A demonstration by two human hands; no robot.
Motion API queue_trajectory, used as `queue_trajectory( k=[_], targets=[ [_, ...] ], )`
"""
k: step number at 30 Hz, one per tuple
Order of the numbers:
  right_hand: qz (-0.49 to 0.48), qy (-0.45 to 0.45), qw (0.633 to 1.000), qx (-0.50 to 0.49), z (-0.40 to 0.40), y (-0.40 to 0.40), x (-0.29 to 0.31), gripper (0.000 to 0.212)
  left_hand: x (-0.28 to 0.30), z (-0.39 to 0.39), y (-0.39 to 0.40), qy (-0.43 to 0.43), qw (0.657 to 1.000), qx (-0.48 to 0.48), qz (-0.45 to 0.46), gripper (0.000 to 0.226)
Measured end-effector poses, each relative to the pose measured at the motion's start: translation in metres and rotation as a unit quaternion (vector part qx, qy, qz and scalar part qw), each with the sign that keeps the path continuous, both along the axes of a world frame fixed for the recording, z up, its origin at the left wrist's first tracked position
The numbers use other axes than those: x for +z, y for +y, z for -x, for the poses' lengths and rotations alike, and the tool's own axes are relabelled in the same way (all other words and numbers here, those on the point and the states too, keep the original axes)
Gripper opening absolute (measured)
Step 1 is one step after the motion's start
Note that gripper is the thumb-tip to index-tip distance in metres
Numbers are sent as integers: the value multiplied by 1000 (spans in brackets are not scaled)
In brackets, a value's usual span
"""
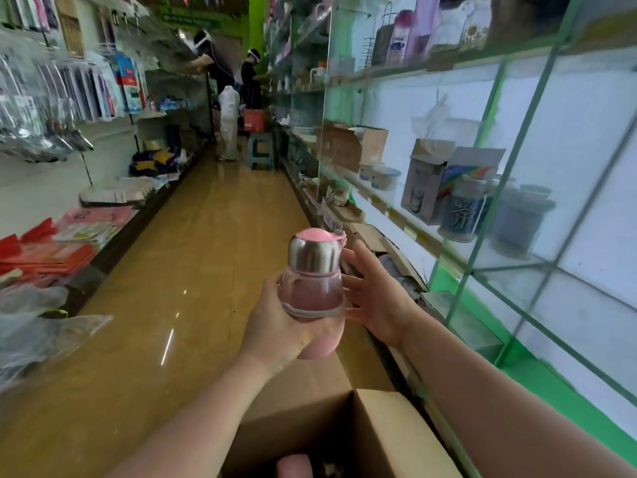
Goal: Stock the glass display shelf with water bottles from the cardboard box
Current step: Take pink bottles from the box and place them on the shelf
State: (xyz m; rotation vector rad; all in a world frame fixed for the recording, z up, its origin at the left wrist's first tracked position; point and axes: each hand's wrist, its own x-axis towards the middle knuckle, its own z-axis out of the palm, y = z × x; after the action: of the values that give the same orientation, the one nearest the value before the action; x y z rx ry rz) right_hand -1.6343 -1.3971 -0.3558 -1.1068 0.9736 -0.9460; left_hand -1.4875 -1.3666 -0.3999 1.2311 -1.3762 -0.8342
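A small water bottle (312,284) is held up over the aisle, above an open cardboard box (362,439) at the bottom of the view and just left of the glass display shelf (517,188). The bottle is squat and rounded: a clear, pink-tinted glass body, a domed brushed-metal cap topped by a glossy pink button, and a matte pink sleeve around its lower part. Its long axis is nearly upright, tilted slightly, with the cap pointing up and away and the base toward the person. The left hand (286,326) is curled around the lower body and base, gripping it from the left and below. The right hand (375,298) is spread, its straight fingers (355,260) laid against the bottle's right side at the cap and shoulder; whether the palm also touches cannot be told. The box is plain brown corrugated card with its flaps up; inside it, one rounded pink object (294,465) shows at the frame's lower edge, too cropped to identify. The shelf is built of clear glass panes in green metal framing against a white backing; on its middle level stand a dark blue ceramic jar (462,215) with a white character, a grey carton (425,188) with its top flaps open, and small blue-rimmed bowls (381,175). The floor (193,270) is glossy brown tile with light streaks reflected in it.
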Motion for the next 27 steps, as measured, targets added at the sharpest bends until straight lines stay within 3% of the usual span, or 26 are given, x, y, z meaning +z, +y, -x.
queue_trajectory(
  k=[4,7,9,13,18,22,25,27],
  targets=[
    [-60,-121,979,-154,6,-14,64,27,88,0,-12,-1,1000,-5,19,92],
    [-85,-200,954,-208,6,-21,142,9,169,4,-16,6,1000,-16,26,85],
    [-71,-173,958,-218,6,-22,202,4,231,8,-16,10,999,-27,37,86],
    [9,-26,976,-214,6,-13,321,17,355,14,-12,-7,997,-31,71,90],
    [59,101,964,-238,12,7,446,21,498,12,-17,-22,996,-9,89,96],
    [85,117,958,-249,17,28,514,33,577,10,-15,-48,993,-23,110,91],
    [97,117,958,-244,19,48,551,18,616,12,-7,-54,991,-36,119,88],
    [104,104,958,-245,22,60,566,21,635,16,0,-56,990,-45,124,85]
  ],
)
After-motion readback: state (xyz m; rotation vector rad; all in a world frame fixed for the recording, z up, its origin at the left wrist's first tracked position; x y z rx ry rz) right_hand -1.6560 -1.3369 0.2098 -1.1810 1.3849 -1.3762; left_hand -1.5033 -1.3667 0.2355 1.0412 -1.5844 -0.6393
